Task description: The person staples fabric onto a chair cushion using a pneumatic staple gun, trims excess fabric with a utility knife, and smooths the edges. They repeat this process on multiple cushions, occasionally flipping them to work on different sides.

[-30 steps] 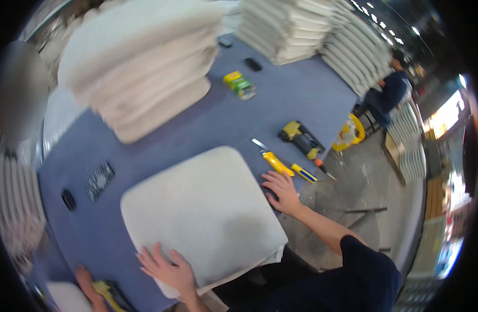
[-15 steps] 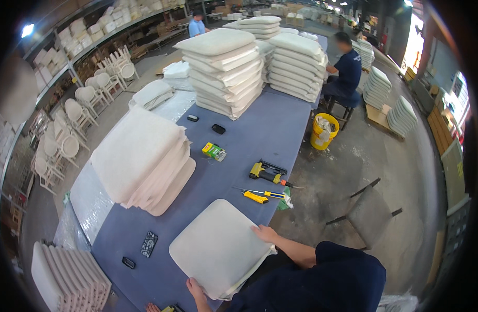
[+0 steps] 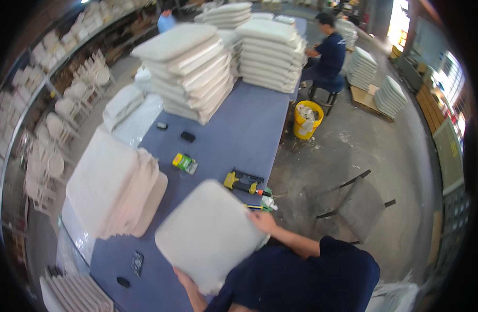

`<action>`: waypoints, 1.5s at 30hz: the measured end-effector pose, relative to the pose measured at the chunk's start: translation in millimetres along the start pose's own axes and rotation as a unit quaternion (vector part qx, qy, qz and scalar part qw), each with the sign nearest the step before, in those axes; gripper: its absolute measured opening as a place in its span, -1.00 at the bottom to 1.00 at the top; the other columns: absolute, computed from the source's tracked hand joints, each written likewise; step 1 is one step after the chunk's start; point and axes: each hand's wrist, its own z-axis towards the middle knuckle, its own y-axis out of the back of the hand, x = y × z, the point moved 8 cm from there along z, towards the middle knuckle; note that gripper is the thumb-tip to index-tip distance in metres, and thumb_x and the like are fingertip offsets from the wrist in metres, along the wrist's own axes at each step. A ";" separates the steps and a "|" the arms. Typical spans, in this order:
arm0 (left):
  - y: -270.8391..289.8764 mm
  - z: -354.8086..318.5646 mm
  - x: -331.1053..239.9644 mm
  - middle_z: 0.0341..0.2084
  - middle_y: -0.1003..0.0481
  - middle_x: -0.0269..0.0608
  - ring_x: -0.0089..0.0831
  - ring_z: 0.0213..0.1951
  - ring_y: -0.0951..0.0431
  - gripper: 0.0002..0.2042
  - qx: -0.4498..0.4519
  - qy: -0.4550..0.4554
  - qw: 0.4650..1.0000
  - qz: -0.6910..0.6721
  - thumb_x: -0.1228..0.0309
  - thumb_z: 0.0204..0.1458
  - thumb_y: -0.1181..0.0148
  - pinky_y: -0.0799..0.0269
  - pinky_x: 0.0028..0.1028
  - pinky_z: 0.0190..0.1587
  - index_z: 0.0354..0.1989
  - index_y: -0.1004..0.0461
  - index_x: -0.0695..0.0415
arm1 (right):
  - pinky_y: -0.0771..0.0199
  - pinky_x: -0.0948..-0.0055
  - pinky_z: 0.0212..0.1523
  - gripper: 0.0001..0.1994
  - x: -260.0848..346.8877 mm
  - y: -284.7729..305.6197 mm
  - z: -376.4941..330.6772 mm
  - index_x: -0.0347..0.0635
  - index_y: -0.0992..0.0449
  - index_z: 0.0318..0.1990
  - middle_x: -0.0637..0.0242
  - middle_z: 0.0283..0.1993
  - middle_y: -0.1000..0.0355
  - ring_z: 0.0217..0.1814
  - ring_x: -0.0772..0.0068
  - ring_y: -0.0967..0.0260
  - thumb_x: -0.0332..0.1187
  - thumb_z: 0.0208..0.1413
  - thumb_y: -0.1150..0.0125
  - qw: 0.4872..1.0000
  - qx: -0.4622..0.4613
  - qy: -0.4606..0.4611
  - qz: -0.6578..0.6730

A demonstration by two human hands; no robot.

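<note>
A square white seat cushion (image 3: pixel 210 234) with rounded corners is held between my two hands, over the near part of the blue-topped table (image 3: pixel 239 125). My right hand (image 3: pixel 262 222) grips its right edge, fingers on the upper face. At the lower left edge, my left hand (image 3: pixel 184 281) is closed on the cushion, its fingers partly hidden beneath. Just beyond the cushion lies a yellow and black staple gun (image 3: pixel 243 183). A yellow-and-blue handled tool (image 3: pixel 254 207) shows partly past the cushion's right edge.
Left of the cushion stands a pile of pale fabric-covered pieces (image 3: pixel 104 182). Tall cushion stacks (image 3: pixel 184 73) fill the table's far end. A green-yellow box (image 3: pixel 185 163) and a phone (image 3: pixel 137 263) lie on the table. Beyond its right edge are a yellow bucket (image 3: pixel 308 120) and a seated co-worker (image 3: pixel 328 54).
The cushion appears lifted and shifted farther over the table, with both hands still on it. It now covers most of the yellow-handled tools. My view has also shifted.
</note>
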 end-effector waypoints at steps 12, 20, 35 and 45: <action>-531.5 27.9 -85.5 0.30 -0.45 -0.02 -0.23 0.37 -0.40 -0.41 0.291 -0.215 0.910 0.205 0.21 0.45 -0.11 -0.32 -0.30 0.38 0.55 -0.18 0.19 | -0.55 -0.04 0.21 -0.32 185.7 440.3 401.5 -0.14 -0.68 0.08 -0.07 0.05 -0.65 0.17 -0.14 -0.59 0.33 0.29 -0.09 0.903 -0.266 0.222 -0.256; -494.4 52.7 -69.3 0.14 -0.61 -0.07 -0.25 0.16 -0.63 -0.64 0.257 -0.299 0.885 0.246 0.34 0.41 -0.15 -0.50 -0.36 0.22 0.30 -0.53 0.20 | -0.19 -0.28 0.53 -0.29 -10.3 279.2 545.6 0.06 -0.32 0.51 0.01 0.59 -0.22 0.60 -0.26 -0.15 0.29 0.40 0.09 0.934 -0.026 0.067 -0.351; -61.8 -57.0 159.2 0.20 -0.54 0.22 0.19 0.28 -0.48 -0.50 -0.110 0.102 0.785 0.601 0.01 0.30 -0.06 -0.36 -0.02 0.35 0.18 -0.57 0.16 | 0.36 -0.43 0.61 -0.13 -52.7 68.9 330.9 -0.19 -0.05 0.62 -0.14 0.74 0.27 0.78 -0.32 0.50 0.01 0.26 -0.18 0.936 0.004 0.104 -0.338; -278.7 -33.3 88.5 0.16 -0.61 0.07 0.04 0.21 -0.60 -0.49 0.079 -0.023 0.924 0.373 0.01 0.36 -0.06 -0.49 -0.14 0.27 0.32 -0.51 0.05 | 0.37 -0.40 0.62 -0.06 -58.2 54.2 340.2 -0.20 -0.01 0.64 -0.10 0.76 0.32 0.79 -0.28 0.53 0.00 0.16 -0.20 0.928 -0.016 -0.008 -0.371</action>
